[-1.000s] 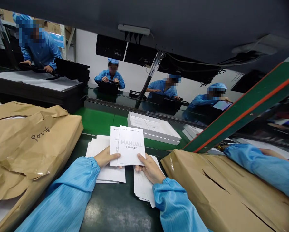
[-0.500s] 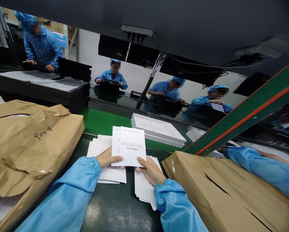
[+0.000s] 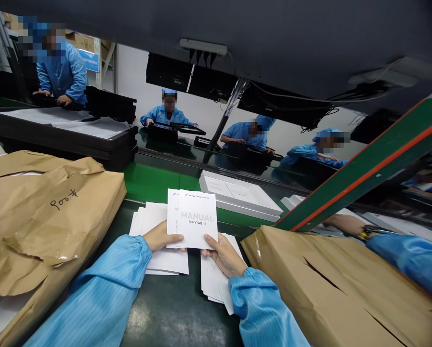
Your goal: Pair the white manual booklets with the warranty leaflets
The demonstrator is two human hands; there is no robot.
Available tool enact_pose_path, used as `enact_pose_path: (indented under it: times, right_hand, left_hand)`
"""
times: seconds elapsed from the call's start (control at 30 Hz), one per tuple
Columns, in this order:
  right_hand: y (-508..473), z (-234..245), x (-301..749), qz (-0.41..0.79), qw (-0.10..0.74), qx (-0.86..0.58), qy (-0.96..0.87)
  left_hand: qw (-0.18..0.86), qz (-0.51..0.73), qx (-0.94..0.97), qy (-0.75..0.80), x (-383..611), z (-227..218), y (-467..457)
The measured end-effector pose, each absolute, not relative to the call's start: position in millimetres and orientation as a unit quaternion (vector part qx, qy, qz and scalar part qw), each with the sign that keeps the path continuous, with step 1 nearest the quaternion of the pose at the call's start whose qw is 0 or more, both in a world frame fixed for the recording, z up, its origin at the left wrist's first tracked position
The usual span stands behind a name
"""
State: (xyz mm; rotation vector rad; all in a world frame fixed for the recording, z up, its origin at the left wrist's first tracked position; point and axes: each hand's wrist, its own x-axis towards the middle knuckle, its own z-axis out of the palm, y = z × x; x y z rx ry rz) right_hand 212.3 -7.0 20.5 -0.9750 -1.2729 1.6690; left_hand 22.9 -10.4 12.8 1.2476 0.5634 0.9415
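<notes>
White manual (image 3: 196,219) pinched at bottom edge by left hand (image 3: 160,237) and right hand (image 3: 223,253).

- I see a matt white paper manual (image 3: 192,219).
- Left of it, creased brown paper wrapping (image 3: 45,217).
- Beneath it, glossy dark tabletop (image 3: 172,313).

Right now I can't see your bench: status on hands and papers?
Left hand and right hand both gripping the manual. Loose white sheets underneath. Brown paper parcels either side.
</notes>
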Motion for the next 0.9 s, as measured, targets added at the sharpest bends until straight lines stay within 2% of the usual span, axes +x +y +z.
enact_pose_path:
  times: [0.9]
  right_hand:
    - [-7.6,22.6,210.7,0.642,0.400,-0.397,-0.520]
  left_hand:
    - [0.679,0.414,0.550,0.255,22.3,11.6,-10.1]
